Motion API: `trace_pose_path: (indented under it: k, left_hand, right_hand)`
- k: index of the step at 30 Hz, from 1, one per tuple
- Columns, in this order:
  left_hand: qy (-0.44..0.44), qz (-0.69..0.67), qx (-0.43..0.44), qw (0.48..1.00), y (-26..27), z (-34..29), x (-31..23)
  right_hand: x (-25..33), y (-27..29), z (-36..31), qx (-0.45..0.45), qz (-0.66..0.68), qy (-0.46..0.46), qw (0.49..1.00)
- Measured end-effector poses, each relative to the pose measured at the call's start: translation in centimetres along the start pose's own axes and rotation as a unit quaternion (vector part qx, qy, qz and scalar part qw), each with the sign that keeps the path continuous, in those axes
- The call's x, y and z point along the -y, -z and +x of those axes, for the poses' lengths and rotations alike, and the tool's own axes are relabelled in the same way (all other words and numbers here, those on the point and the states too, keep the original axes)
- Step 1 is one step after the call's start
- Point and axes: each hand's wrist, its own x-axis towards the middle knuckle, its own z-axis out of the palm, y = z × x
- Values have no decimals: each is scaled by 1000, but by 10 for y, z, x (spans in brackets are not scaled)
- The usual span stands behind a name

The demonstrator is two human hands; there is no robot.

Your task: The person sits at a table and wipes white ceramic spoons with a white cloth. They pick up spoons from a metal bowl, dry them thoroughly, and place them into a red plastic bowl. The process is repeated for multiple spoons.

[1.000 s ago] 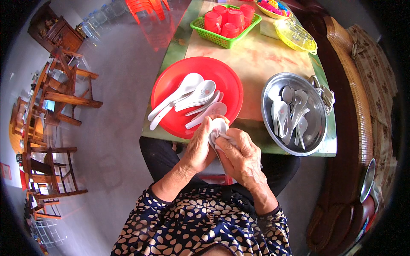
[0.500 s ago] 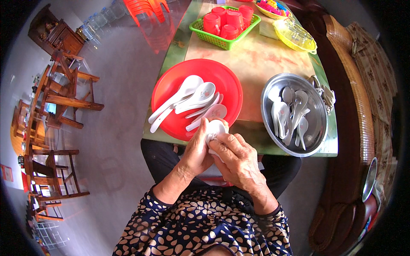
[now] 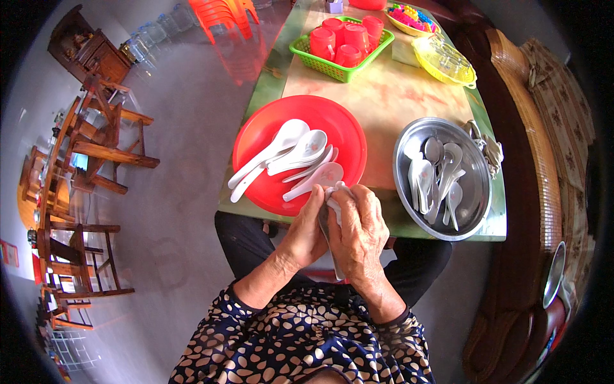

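Just past the table's near edge, my two hands are pressed together. My left hand (image 3: 302,232) is closed around a white soup spoon, mostly hidden by the fingers. My right hand (image 3: 359,232) is closed on a white cloth (image 3: 339,193) wrapped about the spoon. A pale narrow end (image 3: 339,274) sticks out below the hands; cloth or handle, I cannot tell. Beyond them, a red plastic basin (image 3: 256,125) holds several white soup spoons (image 3: 300,152). To the right, an oval steel basin (image 3: 472,205) contains more white spoons (image 3: 422,182) and metal ones.
Farther back on the table (image 3: 384,121) stand a green basket (image 3: 345,72) of red mugs (image 3: 355,38), a yellow basket (image 3: 441,61) with clear glasses, and a bowl of colourful pieces (image 3: 412,19). Spoons or cloth (image 3: 491,153) lie beside the steel basin. A wooden bench (image 3: 511,192) runs along the right.
My right hand has turned and slid over the spoon, covering its bowl with the cloth. The pale end now shows below my hands. The view has shifted slightly.
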Motion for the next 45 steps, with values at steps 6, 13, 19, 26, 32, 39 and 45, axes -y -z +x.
trace_pose_path:
  k: [6,13,19,26,32,39,45]
  left_hand:
    - [-32,78,-6,996,9,3,-8]
    - [-52,112,-26,992,21,9,-7]
    - [-88,121,-30,988,17,15,-13]
    - [25,170,-26,985,4,1,-12]
    - [40,145,38,988,5,-5,3]
    - [158,166,16,973,8,-40,8]
    - [99,241,-13,965,19,-44,10]
  right_hand:
    - [0,11,-2,97,75,35,992]
    - [0,21,-18,125,93,47,987]
    - [-2,34,-34,164,135,52,976]
    - [-24,50,0,43,161,-44,985]
    - [-42,24,2,89,266,-126,951]
    - [-47,19,-1,-23,183,-121,975]
    - [-47,14,-8,-24,309,-216,926]
